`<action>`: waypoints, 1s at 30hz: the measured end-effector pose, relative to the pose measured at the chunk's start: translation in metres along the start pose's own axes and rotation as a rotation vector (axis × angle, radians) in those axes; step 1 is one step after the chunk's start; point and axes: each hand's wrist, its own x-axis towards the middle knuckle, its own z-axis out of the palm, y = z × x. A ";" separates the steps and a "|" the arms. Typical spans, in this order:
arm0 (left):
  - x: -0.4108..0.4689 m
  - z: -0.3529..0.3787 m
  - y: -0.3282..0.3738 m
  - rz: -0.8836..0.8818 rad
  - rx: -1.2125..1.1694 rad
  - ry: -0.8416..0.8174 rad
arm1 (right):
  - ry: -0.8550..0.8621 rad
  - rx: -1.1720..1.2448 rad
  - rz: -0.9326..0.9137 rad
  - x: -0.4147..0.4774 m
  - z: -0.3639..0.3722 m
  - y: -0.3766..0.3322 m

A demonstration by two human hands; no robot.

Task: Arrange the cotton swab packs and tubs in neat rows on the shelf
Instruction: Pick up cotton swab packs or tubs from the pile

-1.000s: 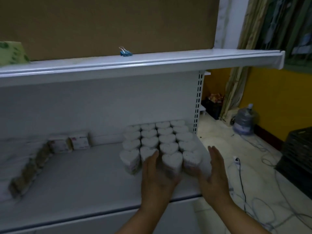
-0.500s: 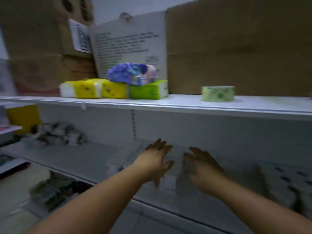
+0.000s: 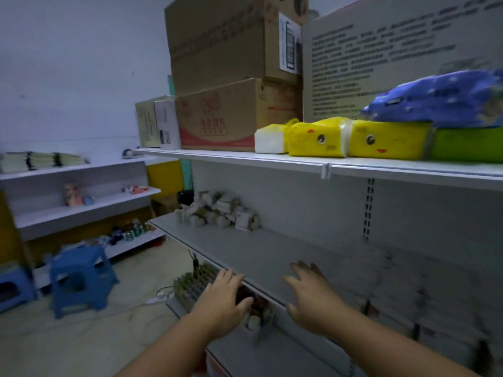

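Over shelf [image 3: 261, 257] front edge: left hand [image 3: 223, 300], right hand [image 3: 313, 297] spread (both empty).

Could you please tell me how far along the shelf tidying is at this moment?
Done: nothing tidy is clearly visible; items at the right edge are too blurred. In hand: nothing, the left hand and right hand reach open over the grey metal shelf. Left: the loose heap of pale cotton swab packs at its far end.
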 end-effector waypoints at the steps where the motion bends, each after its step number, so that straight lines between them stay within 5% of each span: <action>1: 0.012 0.000 -0.009 -0.010 -0.005 -0.021 | -0.011 0.012 -0.005 0.019 0.008 -0.003; 12: 0.148 -0.034 -0.108 -0.055 0.046 -0.020 | 0.020 0.172 0.026 0.244 0.063 -0.011; 19: 0.217 -0.051 -0.205 -0.157 -0.033 0.027 | -0.066 0.184 -0.121 0.323 0.083 -0.054; 30: 0.348 -0.075 -0.368 -0.108 -0.269 0.152 | 0.083 0.558 0.142 0.482 0.119 -0.143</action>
